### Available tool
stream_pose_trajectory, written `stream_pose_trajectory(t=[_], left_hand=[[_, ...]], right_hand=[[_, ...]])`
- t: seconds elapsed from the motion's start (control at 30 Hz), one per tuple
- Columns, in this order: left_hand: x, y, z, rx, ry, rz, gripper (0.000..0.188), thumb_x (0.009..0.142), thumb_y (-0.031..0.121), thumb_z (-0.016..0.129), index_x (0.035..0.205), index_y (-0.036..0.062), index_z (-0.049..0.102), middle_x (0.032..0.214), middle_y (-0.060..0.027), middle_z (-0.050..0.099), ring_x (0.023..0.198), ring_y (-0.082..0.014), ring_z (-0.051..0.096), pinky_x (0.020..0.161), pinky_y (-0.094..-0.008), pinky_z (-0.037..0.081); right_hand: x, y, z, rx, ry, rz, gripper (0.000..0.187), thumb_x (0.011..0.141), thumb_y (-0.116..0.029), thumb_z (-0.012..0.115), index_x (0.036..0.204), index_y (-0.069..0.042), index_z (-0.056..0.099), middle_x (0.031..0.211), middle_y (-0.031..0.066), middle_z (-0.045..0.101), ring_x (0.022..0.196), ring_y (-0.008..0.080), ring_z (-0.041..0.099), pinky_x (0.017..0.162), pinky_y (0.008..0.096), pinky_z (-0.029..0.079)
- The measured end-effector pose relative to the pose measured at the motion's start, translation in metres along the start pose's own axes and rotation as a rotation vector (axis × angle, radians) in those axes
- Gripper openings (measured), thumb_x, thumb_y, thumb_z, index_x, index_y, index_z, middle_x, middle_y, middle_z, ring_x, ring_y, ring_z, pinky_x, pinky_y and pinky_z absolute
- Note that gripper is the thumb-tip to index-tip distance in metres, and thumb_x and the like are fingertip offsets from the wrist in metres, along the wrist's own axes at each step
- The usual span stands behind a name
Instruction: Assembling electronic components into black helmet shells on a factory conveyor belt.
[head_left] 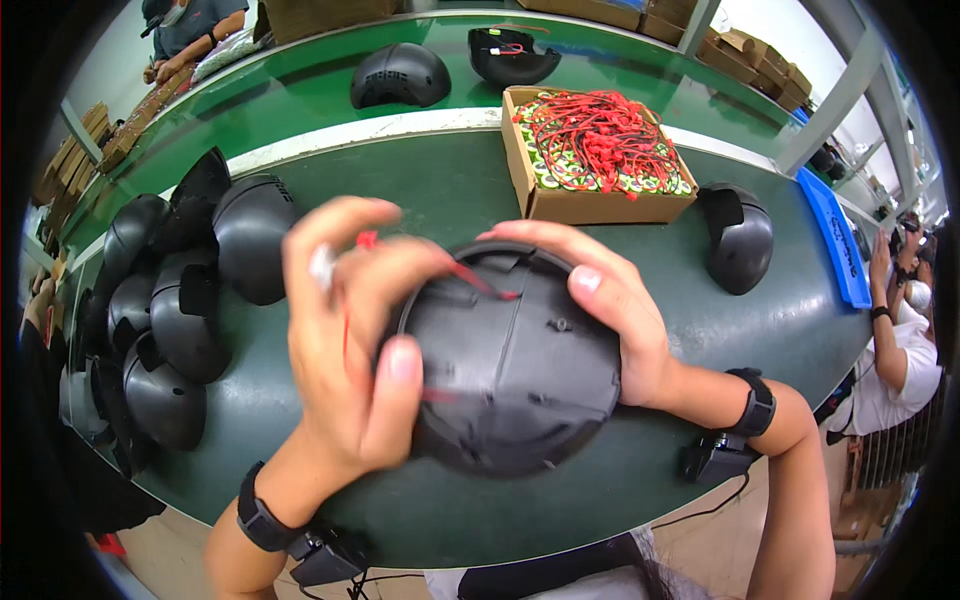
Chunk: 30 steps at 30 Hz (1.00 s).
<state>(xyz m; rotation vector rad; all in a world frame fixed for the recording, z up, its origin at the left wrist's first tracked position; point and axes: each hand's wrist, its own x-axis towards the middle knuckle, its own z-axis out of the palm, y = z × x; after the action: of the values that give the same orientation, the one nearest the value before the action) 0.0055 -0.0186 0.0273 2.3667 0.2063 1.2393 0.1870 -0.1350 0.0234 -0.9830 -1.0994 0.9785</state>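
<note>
A round black plastic shell [520,370] is held up over the bench with its ribbed inner side facing me. My right hand [620,310] grips its far right rim, thumb over the edge. At the left rim is my left hand [360,330], its fingers curled and partly smeared by motion. A thin red wire [478,280] runs from the shell to these fingers, and a small red connector [367,239] shows between them. Something small and whitish [323,266] sits at the left fingers, too blurred to name.
An open cardboard box [600,208] holds green-and-white round parts with red and black wires [605,140]. Several black shells [190,320] pile up at left; another shell [738,240] lies right, near a blue tray [835,240]. Two more shells [402,75] rest on the far green surface. Other people work beyond.
</note>
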Motion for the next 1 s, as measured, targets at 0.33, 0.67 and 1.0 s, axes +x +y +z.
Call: stream_pose_trajectory(t=[0.33, 0.67, 1.0], left_hand=[[-0.028, 0.008, 0.027, -0.282, 0.178, -0.122, 0.088, 0.077, 0.049, 0.066, 0.13, -0.0153, 0.037, 0.128, -0.0295, 0.046, 0.116, -0.0373, 0.051, 0.098, -0.041, 0.04], [-0.016, 0.014, 0.014, -0.221, 0.098, -0.111, 0.062, 0.086, 0.036, 0.051, 0.119, -0.0165, 0.05, 0.117, -0.033, 0.055, 0.11, -0.0399, 0.057, 0.096, -0.0402, 0.042], [-0.016, 0.012, 0.011, -0.306, 0.025, -0.281, 0.076, 0.091, 0.055, 0.032, 0.125, -0.012, 0.047, 0.125, -0.027, 0.053, 0.118, -0.0318, 0.051, 0.103, -0.0394, 0.035]], right_hand=[[-0.024, 0.01, 0.032, -0.262, 0.314, -0.074, 0.06, 0.096, -0.045, 0.037, 0.132, 0.003, 0.034, 0.138, 0.0178, 0.038, 0.129, 0.0227, 0.036, 0.108, 0.0363, 0.028], [-0.008, 0.006, 0.007, -0.291, 0.025, -0.159, 0.077, 0.09, -0.056, 0.037, 0.13, 0.009, 0.038, 0.134, 0.0253, 0.044, 0.121, 0.0293, 0.049, 0.103, 0.0371, 0.035], [-0.004, -0.011, -0.02, -0.547, -0.363, -0.175, 0.127, 0.055, -0.044, 0.089, 0.145, 0.002, 0.012, 0.149, 0.0195, 0.021, 0.137, 0.0294, 0.027, 0.112, 0.0383, 0.024]])
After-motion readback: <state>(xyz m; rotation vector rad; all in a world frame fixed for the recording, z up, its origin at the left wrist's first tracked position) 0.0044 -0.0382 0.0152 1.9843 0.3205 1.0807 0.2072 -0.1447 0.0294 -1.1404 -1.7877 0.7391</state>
